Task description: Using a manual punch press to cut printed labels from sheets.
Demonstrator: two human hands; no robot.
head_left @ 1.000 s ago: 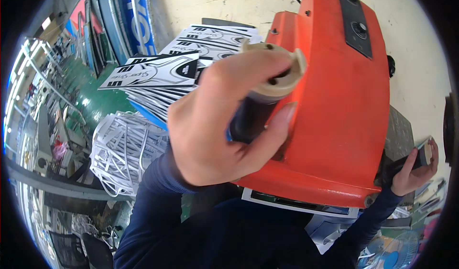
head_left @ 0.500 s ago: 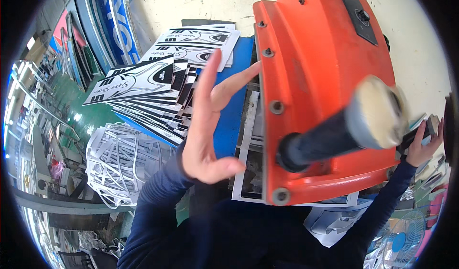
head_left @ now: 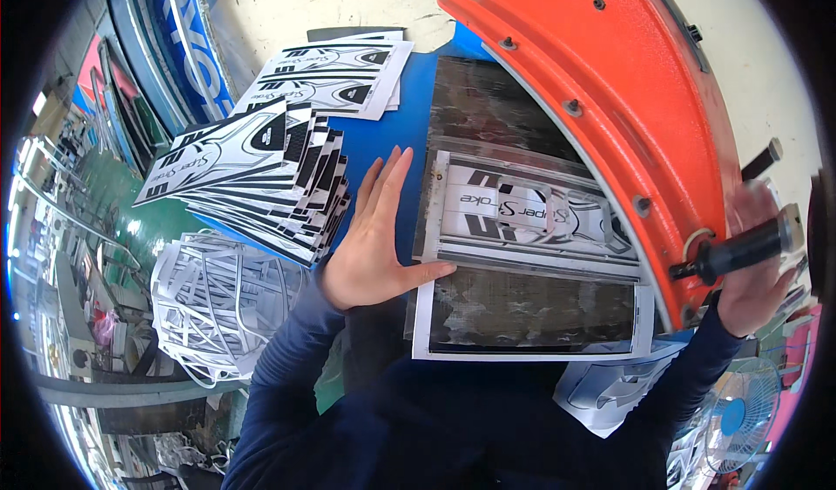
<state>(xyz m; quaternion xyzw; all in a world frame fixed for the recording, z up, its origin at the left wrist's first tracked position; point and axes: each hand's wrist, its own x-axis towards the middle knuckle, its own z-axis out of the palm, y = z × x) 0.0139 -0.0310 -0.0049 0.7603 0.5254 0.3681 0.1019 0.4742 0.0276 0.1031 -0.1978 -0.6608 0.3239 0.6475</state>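
My left hand (head_left: 374, 237) is open, fingers stretched and thumb out. Its thumb tip lies at the left edge of a clear-framed cutting die (head_left: 448, 250). Under the die's clear plate is a white printed sheet (head_left: 496, 202) with black lettering and a curved outline, resting on a dark scuffed cutting pad (head_left: 531, 316). My right hand (head_left: 751, 272) is behind the black handle (head_left: 749, 250) of the red press head (head_left: 610, 63); its blurred fingers look spread, not wrapped round the handle. The press head stands to the right, covering the die's right end.
On the blue board (head_left: 414, 98), fanned printed sheets (head_left: 235, 159) lie left of my left hand, with another stack (head_left: 348, 67) behind. A bundle of white paper offcuts (head_left: 218, 303) sits lower left. A curled sheet (head_left: 610, 394) hangs at the front edge; a blue fan (head_left: 736, 416) stands lower right.
The red press head has swung right, uncovering the die and pad. My left hand has moved down to the die's edge. My right hand has come in behind the handle.
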